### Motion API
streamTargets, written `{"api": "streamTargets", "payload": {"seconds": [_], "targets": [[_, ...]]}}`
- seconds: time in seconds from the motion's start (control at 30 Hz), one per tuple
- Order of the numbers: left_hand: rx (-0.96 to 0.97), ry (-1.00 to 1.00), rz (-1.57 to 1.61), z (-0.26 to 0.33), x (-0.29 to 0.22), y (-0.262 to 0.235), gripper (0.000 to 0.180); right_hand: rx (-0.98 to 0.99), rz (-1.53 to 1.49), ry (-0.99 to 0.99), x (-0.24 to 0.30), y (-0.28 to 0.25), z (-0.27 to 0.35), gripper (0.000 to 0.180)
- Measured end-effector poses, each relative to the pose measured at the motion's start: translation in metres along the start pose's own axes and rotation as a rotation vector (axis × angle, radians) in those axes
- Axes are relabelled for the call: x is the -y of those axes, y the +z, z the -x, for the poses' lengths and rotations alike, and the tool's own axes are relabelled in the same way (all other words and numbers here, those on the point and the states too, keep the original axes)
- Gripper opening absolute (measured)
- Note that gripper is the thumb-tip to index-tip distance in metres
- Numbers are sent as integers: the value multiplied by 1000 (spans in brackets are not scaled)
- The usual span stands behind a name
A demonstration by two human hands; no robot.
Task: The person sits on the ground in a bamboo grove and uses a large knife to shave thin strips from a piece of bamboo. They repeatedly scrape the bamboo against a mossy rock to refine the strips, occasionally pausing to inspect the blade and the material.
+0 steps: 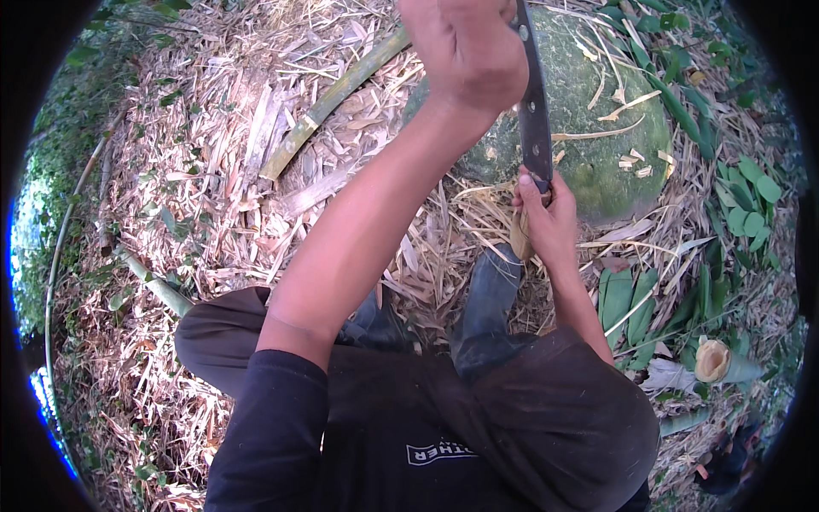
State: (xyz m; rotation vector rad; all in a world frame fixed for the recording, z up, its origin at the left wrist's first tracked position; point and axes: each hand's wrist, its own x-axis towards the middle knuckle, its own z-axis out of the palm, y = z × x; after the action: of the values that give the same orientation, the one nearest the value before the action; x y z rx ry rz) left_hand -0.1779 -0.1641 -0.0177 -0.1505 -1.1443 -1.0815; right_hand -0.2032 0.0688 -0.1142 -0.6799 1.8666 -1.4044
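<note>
My right hand (548,212) is wrapped round the wooden handle (519,236) of a machete, close to where the blade starts. The dark blade (535,119), with several small holes along it, points away from me and runs out at the top edge. Beside the blade's far part, my left hand (465,43) is raised with fingers curled. Their tips are hidden, so what they hold, if anything, cannot be made out. Under the blade lies a large, rounded, mottled green mass (597,154) that looks like a mossy boulder, with pale chips and strips on it.
Dry leaf litter (196,247) covers the ground. A greenish bamboo pole (337,98) lies left of the rounded mass, another (153,282) at my left knee. Green leaves (751,196) grow at right, near a cut pale stem (713,360). My boot (492,286) stands just before the mass.
</note>
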Motion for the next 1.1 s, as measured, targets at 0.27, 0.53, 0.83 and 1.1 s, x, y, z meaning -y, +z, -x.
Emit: {"api": "streamTargets", "payload": {"seconds": [0.27,0.53,0.83,1.1], "targets": [[-81,-69,-148,-6,8,7,54,-81,-2,-134,70,-2,12,32],[-46,-58,-369,-1,3,22,49,-185,435,-168,38,5,-11,28],[-147,-180,-417,-11,-12,25,45,-63,157,37,80,-16,-13,25],[-191,-263,-599,-10,-12,19,45,-123,377,-37,32,5,-18,27]]}}
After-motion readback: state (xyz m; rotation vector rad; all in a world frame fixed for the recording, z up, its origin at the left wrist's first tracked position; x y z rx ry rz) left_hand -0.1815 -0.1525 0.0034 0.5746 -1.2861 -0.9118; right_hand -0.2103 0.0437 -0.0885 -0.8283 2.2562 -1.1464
